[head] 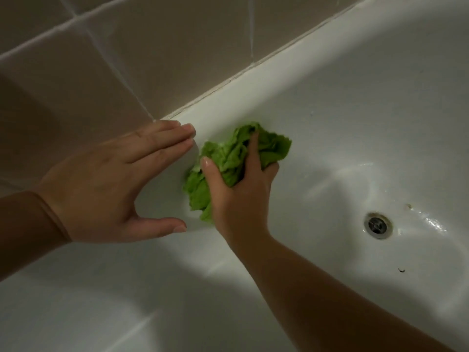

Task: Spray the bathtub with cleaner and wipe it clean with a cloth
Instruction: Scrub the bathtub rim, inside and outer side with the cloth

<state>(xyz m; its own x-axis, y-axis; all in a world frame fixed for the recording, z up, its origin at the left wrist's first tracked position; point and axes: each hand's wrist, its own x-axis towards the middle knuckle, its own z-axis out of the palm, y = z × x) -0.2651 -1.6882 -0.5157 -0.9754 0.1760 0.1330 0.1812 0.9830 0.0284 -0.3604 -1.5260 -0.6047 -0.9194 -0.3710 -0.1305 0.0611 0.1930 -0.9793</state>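
**Wipe step, far wall**

Right hand (238, 189) grips the bunched green cloth (228, 158), fingers curled round it, pressed on the bathtub (355, 102) inner wall, left of the drain (377, 224). Left hand (111, 189) flat, fingers straight, braced at the rim. Next, probably: sweep toward the drain, keeping pressure.

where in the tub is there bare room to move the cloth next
Bare: the tub floor between the green cloth and the drain, and the near slope below the right forearm. Crowded: the corner under the rim, where the flat left hand and the right hand gripping the cloth nearly meet.
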